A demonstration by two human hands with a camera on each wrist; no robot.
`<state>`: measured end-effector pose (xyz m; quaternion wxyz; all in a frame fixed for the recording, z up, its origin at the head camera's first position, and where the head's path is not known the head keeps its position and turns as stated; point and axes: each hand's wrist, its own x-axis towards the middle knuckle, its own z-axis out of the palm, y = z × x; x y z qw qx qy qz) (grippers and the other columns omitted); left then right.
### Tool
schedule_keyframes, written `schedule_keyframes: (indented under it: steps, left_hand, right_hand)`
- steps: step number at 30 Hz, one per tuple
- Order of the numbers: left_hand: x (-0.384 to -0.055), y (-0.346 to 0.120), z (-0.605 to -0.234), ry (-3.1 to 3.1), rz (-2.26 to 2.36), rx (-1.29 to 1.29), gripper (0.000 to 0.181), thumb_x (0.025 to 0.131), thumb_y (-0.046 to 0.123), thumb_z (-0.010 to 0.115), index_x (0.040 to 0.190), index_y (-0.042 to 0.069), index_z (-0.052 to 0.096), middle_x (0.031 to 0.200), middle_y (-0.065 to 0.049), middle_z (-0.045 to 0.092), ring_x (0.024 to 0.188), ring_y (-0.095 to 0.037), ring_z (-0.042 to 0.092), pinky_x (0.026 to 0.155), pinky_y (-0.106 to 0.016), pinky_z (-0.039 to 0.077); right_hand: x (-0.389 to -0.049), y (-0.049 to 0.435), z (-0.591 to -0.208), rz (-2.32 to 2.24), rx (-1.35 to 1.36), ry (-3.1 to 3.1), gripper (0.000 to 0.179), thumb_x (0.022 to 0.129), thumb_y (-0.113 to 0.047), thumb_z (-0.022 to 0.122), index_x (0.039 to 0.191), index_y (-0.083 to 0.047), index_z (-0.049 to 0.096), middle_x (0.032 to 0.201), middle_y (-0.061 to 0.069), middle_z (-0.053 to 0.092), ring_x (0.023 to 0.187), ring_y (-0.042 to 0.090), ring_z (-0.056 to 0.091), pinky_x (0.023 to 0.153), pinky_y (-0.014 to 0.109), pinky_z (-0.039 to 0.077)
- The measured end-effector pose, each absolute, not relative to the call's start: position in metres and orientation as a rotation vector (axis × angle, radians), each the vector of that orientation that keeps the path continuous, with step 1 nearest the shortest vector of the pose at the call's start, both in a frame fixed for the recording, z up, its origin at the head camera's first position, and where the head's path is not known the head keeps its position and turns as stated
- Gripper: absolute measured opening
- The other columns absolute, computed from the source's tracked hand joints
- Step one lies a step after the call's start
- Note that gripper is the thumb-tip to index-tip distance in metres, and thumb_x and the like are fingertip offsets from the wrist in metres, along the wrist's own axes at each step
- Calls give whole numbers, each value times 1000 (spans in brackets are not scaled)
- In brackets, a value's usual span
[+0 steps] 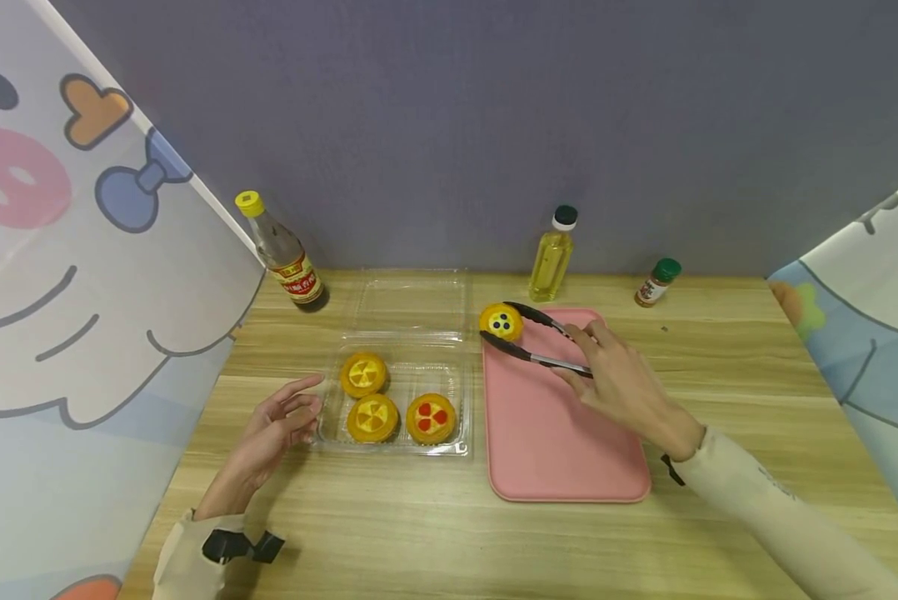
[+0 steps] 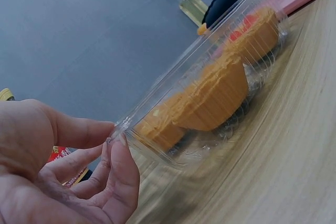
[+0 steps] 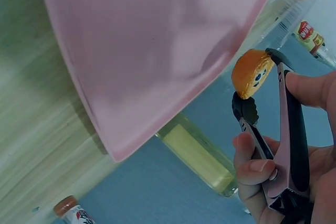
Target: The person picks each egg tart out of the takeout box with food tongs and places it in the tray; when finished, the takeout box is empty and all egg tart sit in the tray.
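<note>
My right hand point(image 1: 632, 387) grips black-and-silver tongs point(image 1: 550, 362). Between the tong tips is a small tart point(image 1: 501, 323) with dark blue dots on a pale filling. In the right wrist view, that tart point(image 3: 249, 74) is held by its edges, above the far left corner of the pink tray point(image 1: 561, 450). At the left, my left hand point(image 1: 275, 429) pinches the rim of a clear plastic container point(image 2: 194, 153) between thumb and fingers. Inside the container sit two yellow-topped tarts point(image 1: 363, 374) and a red-topped tart point(image 1: 431, 418). Its clear lid point(image 1: 411, 304) is folded back.
A dark sauce bottle point(image 1: 291, 262) with a yellow cap stands at the back left. Behind the tray is an oil bottle point(image 1: 552, 260), with a small green-capped jar point(image 1: 655, 284) farther right. A grey partition point(image 1: 434, 142) borders the wooden table point(image 1: 389, 525).
</note>
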<state>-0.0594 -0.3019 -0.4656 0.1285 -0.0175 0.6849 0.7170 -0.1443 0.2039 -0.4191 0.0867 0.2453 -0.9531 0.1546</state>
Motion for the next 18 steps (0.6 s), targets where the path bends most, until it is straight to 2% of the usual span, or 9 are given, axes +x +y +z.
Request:
schedule_keyframes:
  steps: [6,13,18]
  left_hand:
    - [-60,-301,-465,1994,2091,-41,51,108,11,57,156,7,42,107,6,65,80,-5,62,66,-19,55]
    - [-59,-300,-463,2005,2079,-37,51,108,12,57,156,6,42,108,5,65,81,-6,61,66,-20,55]
    - [-59,-301,-464,2003,2084,-34,51,108,11,57,156,7,42,108,4,65,81,-6,62,66,-20,55]
  right_hand:
    - [-146,206,-426,431,730,-2874,62,89,-27,83,141,-1,60,111,18,60,63,18,53,45,24,40]
    - [-147,207,-432,416,721,-2893,63,89,-28,83,140,1,60,113,20,62,69,23,58,46,30,47]
    - [-149,207,-434,421,718,-2893,64,88,-27,83,140,1,60,113,21,62,67,22,56,45,28,46]
